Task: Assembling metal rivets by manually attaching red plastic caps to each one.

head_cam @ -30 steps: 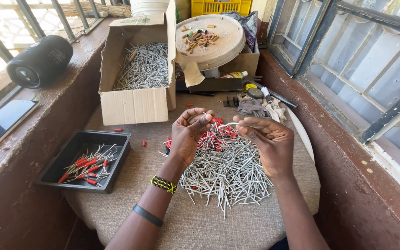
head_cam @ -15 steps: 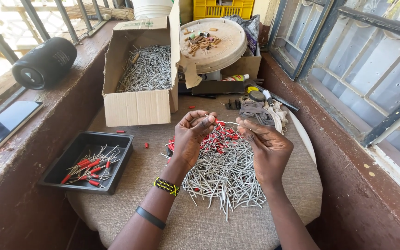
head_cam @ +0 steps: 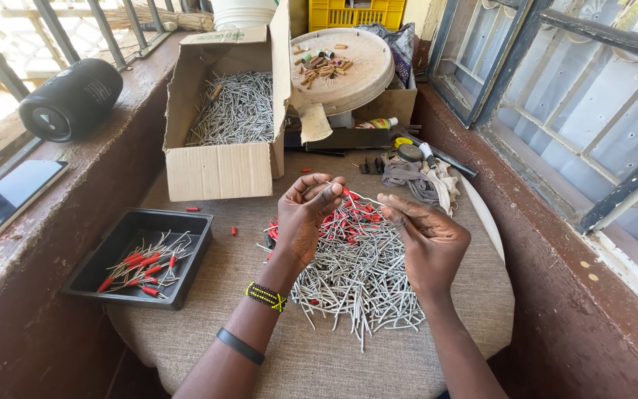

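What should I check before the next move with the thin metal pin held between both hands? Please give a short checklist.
1. Pin pinched by left hand and right hand: ok.
2. Red sleeve on the pin: cannot tell.
3. Pile of pins lies under the hands: ok.
4. Loose red sleeves beside the hands: ok.
5. Black tray has free space: ok.
6. Cardboard box open: ok.

Metal pin (head_cam: 363, 196): thin, silver, pinched between both hands at frame centre, lying roughly level above the pile.
Pin pile (head_cam: 359, 277): many loose silver pins heaped criss-cross on the cloth, centre to lower centre of the frame.
Red sleeves (head_cam: 348, 222): small red tubes scattered across the pile's upper edge, partly hidden by the hands.
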